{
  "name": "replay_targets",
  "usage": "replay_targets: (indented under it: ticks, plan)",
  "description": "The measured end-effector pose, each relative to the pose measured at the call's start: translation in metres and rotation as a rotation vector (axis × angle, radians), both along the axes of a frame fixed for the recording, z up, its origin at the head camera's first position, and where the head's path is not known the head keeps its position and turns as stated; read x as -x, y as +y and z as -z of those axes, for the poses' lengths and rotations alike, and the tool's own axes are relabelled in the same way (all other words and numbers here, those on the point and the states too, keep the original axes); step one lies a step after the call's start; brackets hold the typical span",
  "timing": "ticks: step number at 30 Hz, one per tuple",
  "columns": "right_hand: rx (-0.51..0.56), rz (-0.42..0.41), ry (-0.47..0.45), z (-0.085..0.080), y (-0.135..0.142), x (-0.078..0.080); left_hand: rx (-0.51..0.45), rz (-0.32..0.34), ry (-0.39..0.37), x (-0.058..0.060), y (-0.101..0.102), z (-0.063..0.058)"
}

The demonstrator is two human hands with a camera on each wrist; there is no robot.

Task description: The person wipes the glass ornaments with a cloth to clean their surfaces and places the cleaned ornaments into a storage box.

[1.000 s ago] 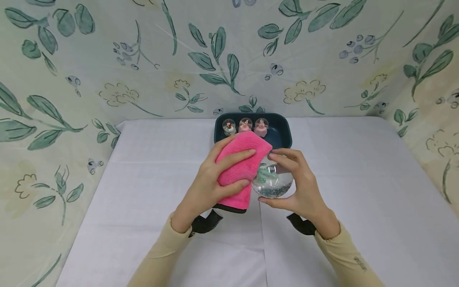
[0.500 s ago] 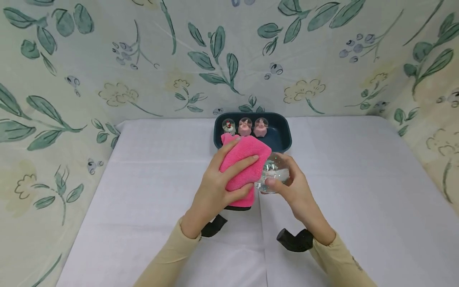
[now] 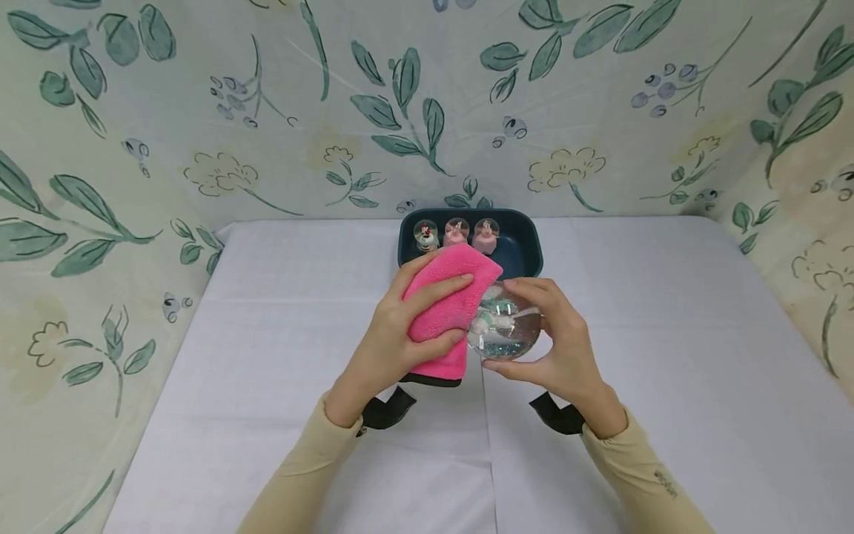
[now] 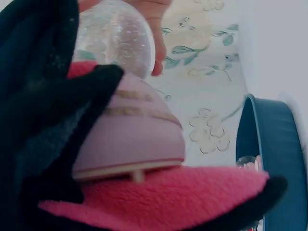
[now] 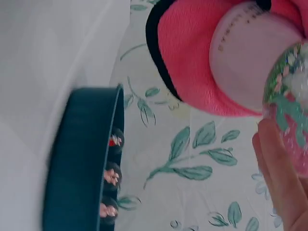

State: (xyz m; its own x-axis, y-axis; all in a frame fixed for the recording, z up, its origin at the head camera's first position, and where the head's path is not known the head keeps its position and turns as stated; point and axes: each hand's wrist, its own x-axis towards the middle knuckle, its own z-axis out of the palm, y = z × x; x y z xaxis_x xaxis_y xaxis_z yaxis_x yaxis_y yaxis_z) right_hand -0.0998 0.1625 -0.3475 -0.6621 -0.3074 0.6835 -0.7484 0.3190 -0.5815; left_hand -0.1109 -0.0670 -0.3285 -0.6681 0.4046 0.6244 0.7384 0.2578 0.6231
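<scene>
A large snow globe has a clear glass ball with green and white shapes and glitter inside. Its pale pink base, banded with gold, sits in a bright pink cloth with black edging. Through the cloth my left hand grips that base, fingers spread over the top. My right hand holds the ball from the right, fingers above and thumb below. The cloth hides the base in the head view. Dark shapes cover the left side of the left wrist view.
Behind the hands, a dark blue tray stands at the table's back edge. Along its left and middle sit three small snow globes. A white cloth covers the table, and leaf-patterned fabric hangs behind.
Half a second ago my right thumb lay across the ball's front; now it is underneath. The snow globe has turned. Both hands shifted slightly right, then back left.
</scene>
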Motion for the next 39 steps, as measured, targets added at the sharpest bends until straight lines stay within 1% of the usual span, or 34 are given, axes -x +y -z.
replay_targets:
  ticks: [1, 2, 5, 7, 9, 10, 11, 12, 13, 14, 15, 16, 17, 20, 21, 22, 24, 26, 28, 30, 32, 34, 36, 37, 38, 39]
  plan:
    - [0.038, 0.015, -0.051, 0.001, -0.002, -0.002, 0.023, -0.015, 0.014, 0.0, 0.001, 0.001]
    - [0.085, 0.026, -0.12, 0.003, -0.005, -0.004, 0.047, -0.031, 0.032, 0.0, 0.002, 0.002]
    - [0.252, 0.058, -0.384, 0.003, -0.013, -0.01, 0.118, -0.077, 0.112, -0.001, 0.005, 0.004]
    - [0.355, 0.071, -0.56, 0.001, -0.017, -0.012, 0.147, -0.1, 0.164, -0.002, 0.007, 0.006]
    - [0.397, 0.07, -0.698, -0.001, -0.019, -0.013, 0.161, -0.115, 0.183, -0.003, 0.008, 0.008]
    - [0.39, 0.065, -0.741, -0.002, -0.019, -0.013, 0.158, -0.117, 0.178, -0.003, 0.008, 0.008]
    - [0.36, 0.057, -0.77, -0.003, -0.019, -0.013, 0.15, -0.117, 0.163, -0.003, 0.007, 0.009]
    - [0.325, 0.033, -0.787, -0.003, -0.018, -0.014, 0.133, -0.115, 0.14, -0.002, 0.005, 0.009]
    - [0.278, 0.007, -0.777, -0.003, -0.016, -0.014, 0.11, -0.109, 0.113, -0.001, 0.003, 0.008]
    - [0.224, -0.011, -0.744, -0.003, -0.014, -0.014, 0.079, -0.096, 0.082, 0.0, 0.001, 0.008]
    - [0.157, -0.013, -0.682, -0.003, -0.012, -0.014, 0.048, -0.079, 0.057, 0.001, -0.001, 0.007]
    - [0.082, -0.004, -0.595, -0.004, -0.01, -0.014, 0.018, -0.062, 0.035, 0.002, -0.003, 0.006]
    - [0.014, 0.01, -0.495, -0.004, -0.007, -0.013, -0.01, -0.046, 0.017, 0.003, -0.004, 0.005]
    - [-0.116, 0.054, -0.182, -0.005, -0.001, -0.005, -0.058, -0.005, -0.01, 0.004, -0.007, 0.002]
    - [-0.135, 0.056, -0.099, -0.006, 0.001, -0.002, -0.058, 0.001, -0.008, 0.003, -0.007, 0.001]
    - [-0.13, 0.039, -0.038, -0.006, 0.002, 0.0, -0.054, 0.003, -0.007, 0.003, -0.006, 0.0]
    - [-0.082, -0.013, 0.009, -0.004, 0.002, 0.003, -0.034, 0.002, 0.003, 0.001, -0.005, -0.001]
    - [-0.015, -0.033, -0.023, -0.002, 0.0, 0.003, -0.005, -0.015, 0.027, 0.0, -0.002, 0.0]
    - [0.084, -0.026, -0.098, 0.001, -0.004, 0.001, 0.022, -0.045, 0.065, -0.001, 0.001, 0.002]
    - [0.195, -0.01, -0.235, 0.003, -0.008, -0.002, 0.047, -0.084, 0.122, -0.003, 0.005, 0.005]
    - [0.305, 0.018, -0.403, 0.003, -0.013, -0.005, 0.074, -0.119, 0.182, -0.004, 0.009, 0.008]
    - [0.395, 0.041, -0.563, 0.001, -0.017, -0.007, 0.099, -0.143, 0.221, -0.005, 0.012, 0.009]
    - [0.42, 0.043, -0.691, -0.001, -0.017, -0.008, 0.11, -0.149, 0.221, -0.005, 0.012, 0.01]
    - [0.396, 0.035, -0.728, -0.002, -0.016, -0.009, 0.11, -0.147, 0.208, -0.005, 0.011, 0.01]
    - [0.363, 0.01, -0.752, -0.003, -0.015, -0.009, 0.101, -0.143, 0.188, -0.005, 0.009, 0.01]
    - [0.318, -0.016, -0.755, -0.004, -0.013, -0.01, 0.084, -0.136, 0.161, -0.004, 0.008, 0.009]
